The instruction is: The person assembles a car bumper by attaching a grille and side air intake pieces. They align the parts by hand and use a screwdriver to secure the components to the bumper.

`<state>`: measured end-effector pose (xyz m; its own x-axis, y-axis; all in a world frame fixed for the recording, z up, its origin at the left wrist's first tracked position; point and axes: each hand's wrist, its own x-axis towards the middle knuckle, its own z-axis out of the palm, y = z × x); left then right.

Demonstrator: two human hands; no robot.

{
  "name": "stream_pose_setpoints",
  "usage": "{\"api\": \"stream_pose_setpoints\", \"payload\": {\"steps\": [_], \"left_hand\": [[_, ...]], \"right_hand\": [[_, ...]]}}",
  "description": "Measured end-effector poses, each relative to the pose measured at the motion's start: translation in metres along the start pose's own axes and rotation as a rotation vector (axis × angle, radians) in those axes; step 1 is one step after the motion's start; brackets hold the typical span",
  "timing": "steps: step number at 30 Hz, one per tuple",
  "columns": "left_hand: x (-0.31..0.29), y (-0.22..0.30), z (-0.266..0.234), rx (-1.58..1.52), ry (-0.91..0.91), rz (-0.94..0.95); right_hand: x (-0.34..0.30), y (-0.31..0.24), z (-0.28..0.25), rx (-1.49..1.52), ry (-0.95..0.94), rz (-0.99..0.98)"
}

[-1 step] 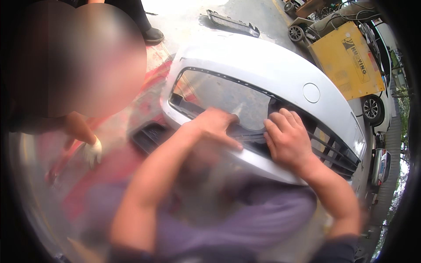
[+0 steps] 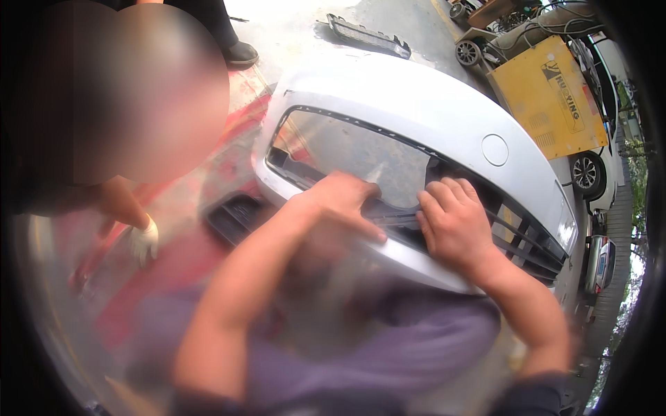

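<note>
A silver-white car bumper lies in front of me, with a long opening along its near side. Over the opening's lower edge my left hand is closed, thumb on the pale outer lip and fingers reaching inside. My right hand is curled over the black grille where its slatted part begins; its fingertips press at the dark plastic. Between the two hands runs a strip of black trim. What the fingers touch underneath is hidden.
At left a co-worker's gloved hand hangs over a red floor area. A black vent-like part sits by the bumper's left end. Beyond lie a mesh grille piece, a yellow machine and a parked car.
</note>
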<state>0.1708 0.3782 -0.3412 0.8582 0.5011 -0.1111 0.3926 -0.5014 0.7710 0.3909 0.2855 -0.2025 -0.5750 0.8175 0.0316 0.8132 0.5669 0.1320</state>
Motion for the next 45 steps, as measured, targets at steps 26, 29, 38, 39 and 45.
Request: {"api": "stream_pose_setpoints", "payload": {"steps": [26, 29, 38, 39, 45], "left_hand": [[0.009, -0.022, 0.005, -0.048, 0.095, -0.152], [0.003, -0.014, 0.009, -0.041, 0.105, -0.166], [0.007, -0.006, 0.013, -0.027, 0.099, -0.202], [0.006, -0.007, 0.009, -0.006, 0.101, -0.207], [-0.001, -0.017, 0.007, -0.109, 0.124, -0.14]], "right_hand": [[0.054, -0.012, 0.015, -0.017, -0.65, -0.032], [0.055, -0.016, 0.018, -0.005, -0.691, -0.008], [0.048, -0.017, 0.025, 0.02, -0.699, 0.014], [0.052, -0.016, 0.025, 0.02, -0.688, 0.015], [0.065, -0.016, 0.016, -0.052, -0.799, -0.005]]}}
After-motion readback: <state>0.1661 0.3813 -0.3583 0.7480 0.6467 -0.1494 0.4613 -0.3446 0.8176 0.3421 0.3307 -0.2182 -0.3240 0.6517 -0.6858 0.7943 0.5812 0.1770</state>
